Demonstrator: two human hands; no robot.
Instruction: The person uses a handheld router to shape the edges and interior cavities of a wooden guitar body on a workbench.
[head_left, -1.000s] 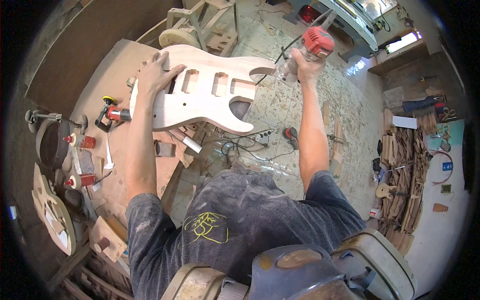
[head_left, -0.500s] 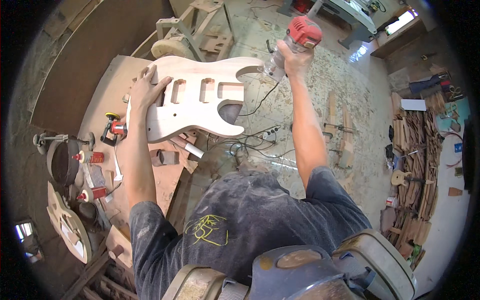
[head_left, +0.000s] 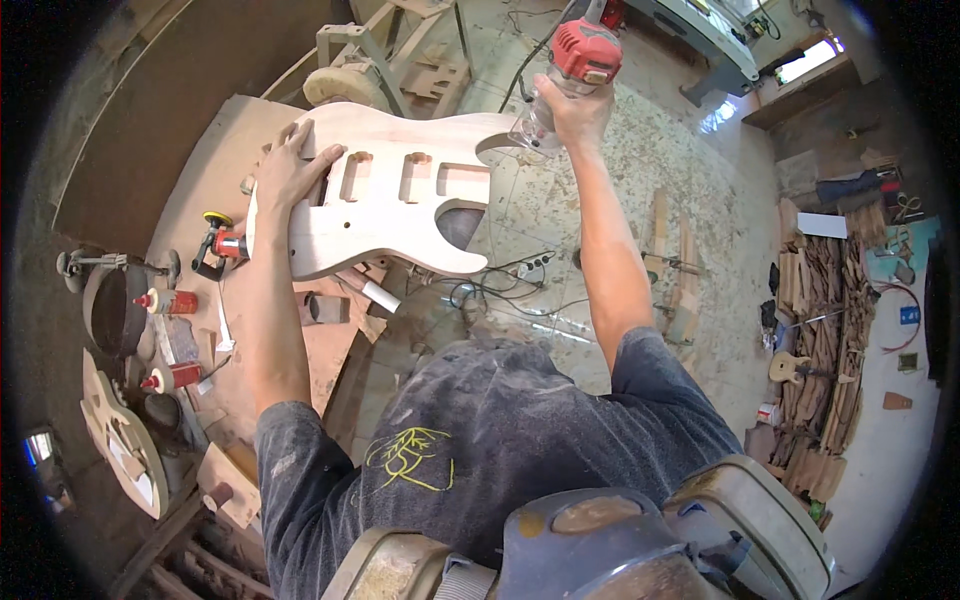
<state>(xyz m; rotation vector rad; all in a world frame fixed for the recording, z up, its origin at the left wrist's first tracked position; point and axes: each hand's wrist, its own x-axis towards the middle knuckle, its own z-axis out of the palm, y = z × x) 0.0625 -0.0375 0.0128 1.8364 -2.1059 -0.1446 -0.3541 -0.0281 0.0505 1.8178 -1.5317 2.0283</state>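
Observation:
A pale, unfinished electric guitar body point(head_left: 375, 220) with routed pickup cavities lies on the wooden workbench, its horns reaching past the bench's right edge. My left hand point(head_left: 292, 168) rests on its left part, fingers spread over the wood and thumb toward a cavity. At the far side, my right hand point(head_left: 580, 112) is wrapped round a red-topped trim router point(head_left: 587, 52). Its clear base point(head_left: 536, 130) is at the tip of the far horn; whether it touches the wood I cannot tell. The router's bit is hidden.
On the bench point(head_left: 270, 335) are a small red-and-black sander point(head_left: 222, 245), two red glue bottles point(head_left: 168, 301) and a white tool. Cords point(head_left: 480, 290) and a power strip lie on the dusty floor. Wood strips point(head_left: 815, 350) pile up at right; a machine point(head_left: 345, 85) stands behind.
My right hand and the router have moved left and slightly away, bringing the base closer over the far horn's tip. My left hand stays on the guitar body. The view has shifted slightly.

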